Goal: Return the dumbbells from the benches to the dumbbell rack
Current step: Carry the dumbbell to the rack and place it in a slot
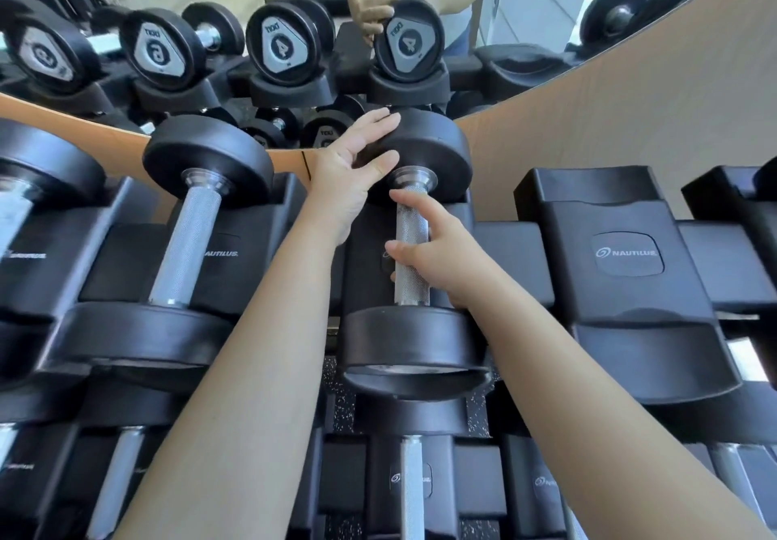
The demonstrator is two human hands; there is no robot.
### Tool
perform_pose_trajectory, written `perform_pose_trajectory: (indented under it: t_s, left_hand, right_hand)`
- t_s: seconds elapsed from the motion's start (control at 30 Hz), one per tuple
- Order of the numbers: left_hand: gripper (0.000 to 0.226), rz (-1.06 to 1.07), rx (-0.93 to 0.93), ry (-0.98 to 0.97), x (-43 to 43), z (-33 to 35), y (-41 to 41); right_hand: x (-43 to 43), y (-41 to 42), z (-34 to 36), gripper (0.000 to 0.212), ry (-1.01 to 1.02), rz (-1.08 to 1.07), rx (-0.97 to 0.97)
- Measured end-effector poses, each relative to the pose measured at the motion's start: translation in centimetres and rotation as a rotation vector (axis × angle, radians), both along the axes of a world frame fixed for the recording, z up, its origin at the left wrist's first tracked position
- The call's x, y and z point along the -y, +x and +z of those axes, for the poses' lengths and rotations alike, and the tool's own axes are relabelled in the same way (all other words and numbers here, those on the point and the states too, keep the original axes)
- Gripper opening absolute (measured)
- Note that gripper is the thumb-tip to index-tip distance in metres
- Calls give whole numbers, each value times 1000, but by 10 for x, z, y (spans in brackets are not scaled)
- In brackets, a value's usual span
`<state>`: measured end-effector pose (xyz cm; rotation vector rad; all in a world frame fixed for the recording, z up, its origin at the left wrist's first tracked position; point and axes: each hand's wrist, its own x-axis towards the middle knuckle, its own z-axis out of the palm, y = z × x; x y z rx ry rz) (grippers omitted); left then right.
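Observation:
A black dumbbell (414, 342) with a knurled steel handle lies in a cradle on the top row of the black dumbbell rack (630, 287). My left hand (351, 169) rests flat against the left side of its far head, fingers spread. My right hand (437, 249) sits on the right of the handle, fingers loosely curled against the bar and the index finger stretched toward the far collar. The grip does not look closed around the bar.
Another dumbbell (185, 245) rests in the cradle to the left. An empty Nautilus cradle (628, 253) stands to the right. A mirror (294, 43) behind the rack reflects the dumbbells and a person's hands. Lower rows hold more dumbbells (412, 489).

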<state>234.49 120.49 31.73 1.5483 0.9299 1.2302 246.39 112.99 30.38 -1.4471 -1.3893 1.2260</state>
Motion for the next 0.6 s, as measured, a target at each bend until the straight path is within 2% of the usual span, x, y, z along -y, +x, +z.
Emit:
perform_pose_trajectory:
  t_s: [0.2, 0.3, 0.43, 0.6]
  left_hand:
    - [31, -75, -149, -58, 75, 17, -29]
    - [27, -105, -143, -42, 126, 12, -40]
    - [25, -73, -176, -54, 149, -10, -39]
    - [38, -52, -105, -88, 176, -26, -45]
  right_hand:
    - [22, 3, 17, 55, -15, 35, 136]
    - [44, 5, 23, 40, -19, 13, 147]
    - [61, 7, 19, 19, 35, -91, 134]
    - [101, 8, 15, 10, 220, -100, 134]
